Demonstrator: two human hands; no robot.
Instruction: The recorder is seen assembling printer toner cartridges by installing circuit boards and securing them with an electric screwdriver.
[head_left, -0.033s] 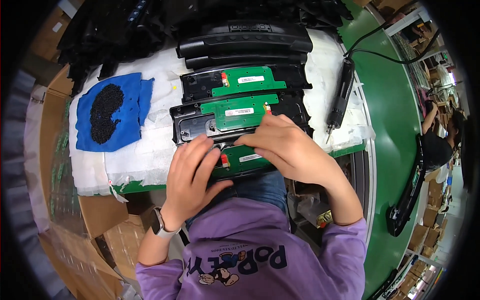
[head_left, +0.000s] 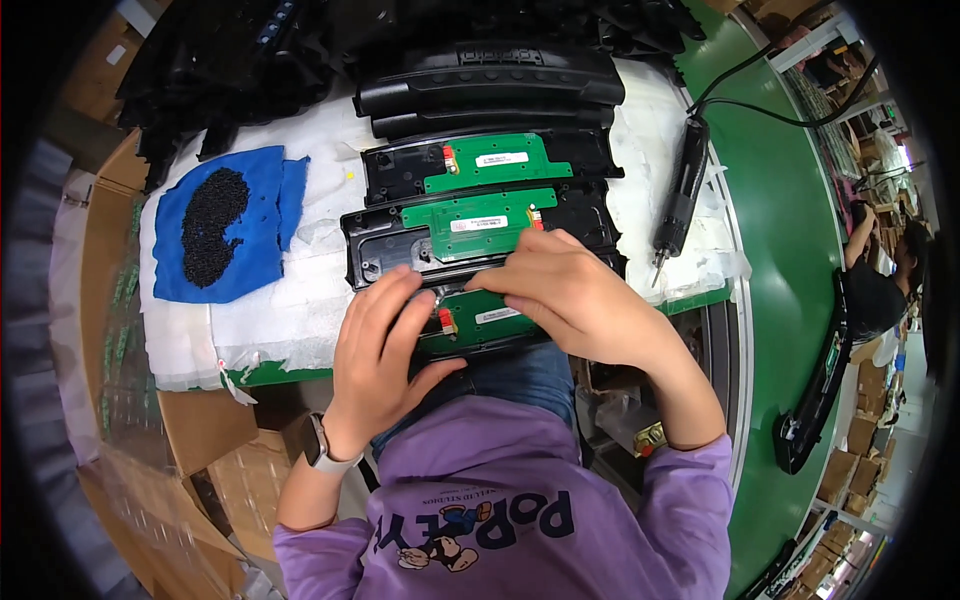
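Nearest me on the table lies a black plastic panel [head_left: 490, 348] with a green circuit board [head_left: 480, 312] and a red-and-white connector [head_left: 446, 320] in it. My left hand [head_left: 375, 355] spans its left end, fingers across the far side and thumb at the near edge. Over the board's far edge is my right hand [head_left: 575, 300], closed in a pinch. Whatever is between its fingertips is too small to make out. Just beyond lies a second black panel [head_left: 385, 255] with a green board [head_left: 485, 240], and a third panel [head_left: 395, 178] behind that.
On the left, a blue cloth [head_left: 262, 245] carries a heap of small black screws [head_left: 210, 225]. A corded electric screwdriver [head_left: 684, 190] lies to the right. More black housings [head_left: 490, 85] are stacked at the back. Cardboard boxes [head_left: 205, 430] stand below the table's left side.
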